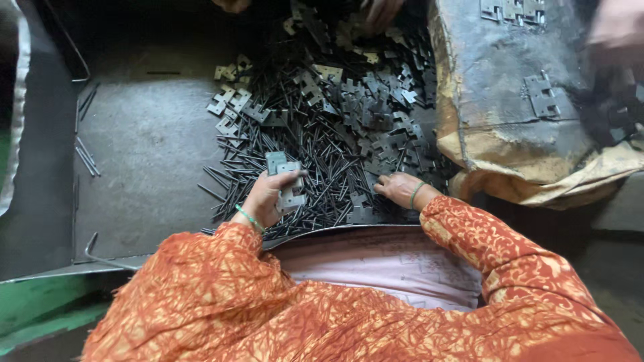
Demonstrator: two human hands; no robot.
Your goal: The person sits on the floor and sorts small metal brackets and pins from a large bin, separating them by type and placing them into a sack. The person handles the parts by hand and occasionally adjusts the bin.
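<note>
Mid-assembly at desk [147, 147]: left hand [263, 198] grip pinching hinge leaves [287, 181], right hand [400, 189] fingers spread over pins [315, 167] (far pile w/ more leaves); next likely needs one pin singled out.

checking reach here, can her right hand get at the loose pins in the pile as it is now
Probably yes: the right hand already rests on the pile of pins and hinge plates, nothing over them. The left hand holds stacked plates.

The person wears a loose orange garment [349, 315] with a fine yellow leaf-like print, its long sleeves ending at the wrists. Beside each sleeve cuff sits a thin green bangle: one on the left wrist [249, 217], one on the right [416, 194].
</note>
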